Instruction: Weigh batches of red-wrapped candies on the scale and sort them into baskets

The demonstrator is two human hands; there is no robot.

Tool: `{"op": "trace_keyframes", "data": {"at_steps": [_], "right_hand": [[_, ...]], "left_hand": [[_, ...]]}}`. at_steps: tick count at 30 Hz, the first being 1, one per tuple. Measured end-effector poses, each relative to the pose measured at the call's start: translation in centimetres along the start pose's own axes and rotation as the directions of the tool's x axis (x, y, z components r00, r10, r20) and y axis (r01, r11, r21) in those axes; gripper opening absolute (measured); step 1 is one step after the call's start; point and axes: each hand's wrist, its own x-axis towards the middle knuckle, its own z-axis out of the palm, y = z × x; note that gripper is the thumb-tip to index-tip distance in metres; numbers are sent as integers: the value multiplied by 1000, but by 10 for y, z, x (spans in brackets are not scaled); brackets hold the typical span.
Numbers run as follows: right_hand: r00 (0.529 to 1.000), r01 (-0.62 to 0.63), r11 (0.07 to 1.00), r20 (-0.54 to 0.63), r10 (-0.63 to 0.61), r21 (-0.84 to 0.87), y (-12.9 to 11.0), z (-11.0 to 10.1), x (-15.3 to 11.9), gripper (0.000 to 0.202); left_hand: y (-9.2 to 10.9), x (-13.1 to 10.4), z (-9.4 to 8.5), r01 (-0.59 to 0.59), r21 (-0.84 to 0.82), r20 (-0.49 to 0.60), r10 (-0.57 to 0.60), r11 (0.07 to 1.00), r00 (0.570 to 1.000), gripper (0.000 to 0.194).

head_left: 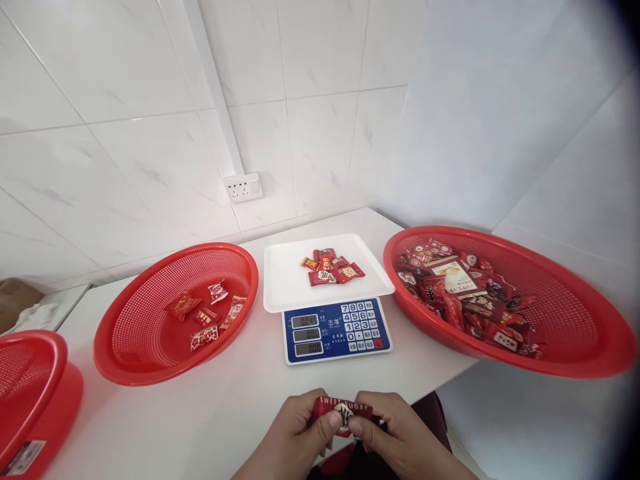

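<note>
A red candy packet [345,404] with "SWEET SUGAR" printed on it is pinched between both hands at the front edge of the table. My left hand [305,427] grips its left end, and my right hand [387,427] has the right end, thumbs close together on the front. Beyond them stands a digital scale [337,353] with a blue keypad. Several red and yellow wrapped candies [333,268] lie in a small heap on its white tray [283,287]. The top display seems to read 0.045.
A red basket [590,363] full of wrapped candies stands at the right, overhanging the table edge. Another red basket [120,373] at the left holds several packets. Part of a further red basket [57,353] shows at the far left. A wall socket [243,187] is behind.
</note>
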Motion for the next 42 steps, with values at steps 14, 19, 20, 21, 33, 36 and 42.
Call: {"op": "trace_keyframes", "data": {"at_steps": [14,19,20,21,33,36,42], "right_hand": [[997,-31,999,-65,29,-22,-4,2,6,42],[999,-41,998,-4,41,41,-7,4,3,40],[999,-46,998,-16,47,30,-7,5,3,40],[998,-52,999,-29,53,15,-6,5,4,40],[866,152,978,-496,-61,146,-11,-51,21,38],[990,90,990,-99,-101,-106,-12,-24,19,36],[999,26,993,-35,-30,-115,2,13,20,32]], "left_hand": [[1,-4,-9,0,-98,-64,-6,995,998,47],[2,-2,-10,-28,19,-144,30,999,989,47],[2,-1,-10,-30,56,-152,38,998,988,47],[2,0,-10,-35,87,-153,48,996,987,46],[-8,1,-15,-174,-122,-174,152,977,973,46],[-11,1,-14,-184,-154,-173,157,971,972,52],[-11,7,-11,-49,-136,-269,11,990,963,36]]}}
